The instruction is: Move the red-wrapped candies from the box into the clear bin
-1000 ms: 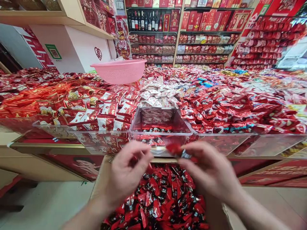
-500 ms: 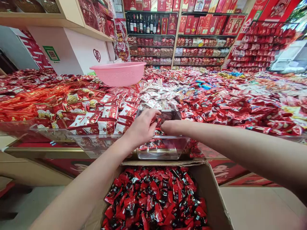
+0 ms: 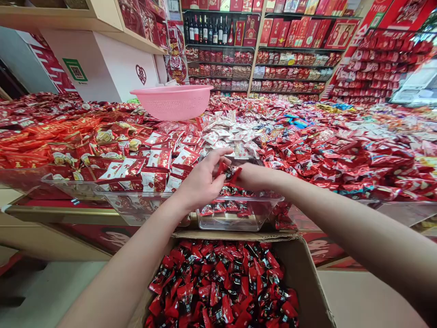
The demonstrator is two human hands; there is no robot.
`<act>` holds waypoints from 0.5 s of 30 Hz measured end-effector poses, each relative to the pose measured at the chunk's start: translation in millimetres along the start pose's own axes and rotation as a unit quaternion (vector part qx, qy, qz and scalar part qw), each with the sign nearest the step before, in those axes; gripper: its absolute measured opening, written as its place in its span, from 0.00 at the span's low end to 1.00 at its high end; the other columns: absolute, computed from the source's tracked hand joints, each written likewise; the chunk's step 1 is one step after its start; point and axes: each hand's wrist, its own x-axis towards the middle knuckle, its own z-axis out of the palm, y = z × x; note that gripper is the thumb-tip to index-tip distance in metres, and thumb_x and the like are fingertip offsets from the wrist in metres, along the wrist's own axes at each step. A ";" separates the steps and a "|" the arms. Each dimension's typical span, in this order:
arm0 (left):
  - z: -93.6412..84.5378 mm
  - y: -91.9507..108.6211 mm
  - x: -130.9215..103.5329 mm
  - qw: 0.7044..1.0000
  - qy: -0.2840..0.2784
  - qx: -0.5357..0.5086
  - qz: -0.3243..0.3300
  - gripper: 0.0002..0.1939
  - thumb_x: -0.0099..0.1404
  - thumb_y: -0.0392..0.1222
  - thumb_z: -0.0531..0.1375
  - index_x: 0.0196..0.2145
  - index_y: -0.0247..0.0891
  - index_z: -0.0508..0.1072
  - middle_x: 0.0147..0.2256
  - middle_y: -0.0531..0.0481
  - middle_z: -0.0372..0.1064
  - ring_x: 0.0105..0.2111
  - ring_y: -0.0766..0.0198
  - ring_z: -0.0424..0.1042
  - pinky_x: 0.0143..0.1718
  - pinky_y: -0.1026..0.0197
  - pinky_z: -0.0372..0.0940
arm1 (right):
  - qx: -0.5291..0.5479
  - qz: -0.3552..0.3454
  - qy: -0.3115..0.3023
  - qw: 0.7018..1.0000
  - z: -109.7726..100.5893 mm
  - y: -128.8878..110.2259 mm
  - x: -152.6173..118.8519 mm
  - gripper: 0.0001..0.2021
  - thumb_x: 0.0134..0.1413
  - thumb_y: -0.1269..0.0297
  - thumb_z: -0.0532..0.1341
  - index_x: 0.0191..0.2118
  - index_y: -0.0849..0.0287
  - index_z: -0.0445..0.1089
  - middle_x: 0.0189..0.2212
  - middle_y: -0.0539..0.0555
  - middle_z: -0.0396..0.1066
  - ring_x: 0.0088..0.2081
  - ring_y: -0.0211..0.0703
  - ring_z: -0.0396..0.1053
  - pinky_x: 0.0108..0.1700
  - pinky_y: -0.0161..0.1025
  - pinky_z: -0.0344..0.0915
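Above the clear plastic bin point(image 3: 235, 222), my left hand point(image 3: 205, 178) curls around red-and-black wrapped candy point(image 3: 229, 172), thumb toward the right. My right hand point(image 3: 251, 176) meets it from the other side, at the same candy; its fingertips are mostly hidden. Several red-and-black candies point(image 3: 225, 207) lie in a row low in the bin. Directly below, an open cardboard box point(image 3: 307, 273) is filled with loose candies of the same kind point(image 3: 218, 284).
Left of the bin stand red-and-white packets point(image 3: 155, 180). White packets point(image 3: 235, 136) lie behind it, red ones point(image 3: 307, 164) to the right. A pink basket point(image 3: 174, 102) rests on the candies at the back left. Shelves with bottles point(image 3: 205, 32) stand behind.
My right hand has risen out of the bin, and red-and-black candy now shows between both hands. More candies are visible along the bin's front. The view has shifted slightly.
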 end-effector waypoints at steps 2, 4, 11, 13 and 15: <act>-1.4 -0.4 -0.3 0.999 0.014 -0.030 -0.004 0.27 0.53 0.24 0.49 0.49 0.43 0.52 0.41 0.49 0.59 0.34 0.68 0.64 0.39 0.61 0.62 | 0.110 -0.002 0.112 0.988 -11.6 -0.2 -11.1 0.11 0.46 0.72 0.49 0.34 0.61 0.67 0.28 0.53 0.68 0.29 0.36 0.64 0.30 0.32 0.59; -2.1 -0.1 -0.6 0.998 0.024 -0.048 -0.010 0.27 0.53 0.24 0.49 0.49 0.45 0.52 0.41 0.49 0.58 0.34 0.69 0.64 0.37 0.62 0.63 | 0.264 -0.002 0.142 0.954 -16.8 -0.1 -22.1 0.14 0.49 0.71 0.46 0.41 0.60 0.63 0.30 0.53 0.68 0.28 0.34 0.65 0.29 0.31 0.61; 1.9 -3.0 0.3 0.994 0.029 -0.097 -0.042 0.28 0.54 0.25 0.50 0.49 0.47 0.52 0.42 0.49 0.57 0.31 0.69 0.65 0.32 0.62 0.67 | 0.408 -0.057 0.163 0.896 8.1 3.4 -24.9 0.11 0.46 0.58 0.53 0.30 0.62 0.62 0.25 0.50 0.66 0.26 0.32 0.63 0.29 0.32 0.61; 2.5 -4.0 1.1 0.995 0.030 -0.088 -0.045 0.28 0.54 0.26 0.50 0.49 0.47 0.52 0.40 0.49 0.59 0.33 0.68 0.65 0.32 0.62 0.68 | 0.404 -0.074 0.186 0.893 12.6 3.8 -22.7 0.09 0.46 0.60 0.54 0.31 0.61 0.61 0.26 0.50 0.66 0.27 0.32 0.63 0.30 0.32 0.61; 2.4 -4.6 2.1 0.996 0.046 -0.058 -0.042 0.27 0.53 0.26 0.52 0.49 0.45 0.54 0.38 0.49 0.60 0.34 0.66 0.66 0.32 0.62 0.67 | 0.385 -0.095 0.205 0.895 12.0 4.2 -23.0 0.09 0.44 0.63 0.55 0.33 0.60 0.60 0.27 0.49 0.66 0.28 0.32 0.63 0.31 0.31 0.60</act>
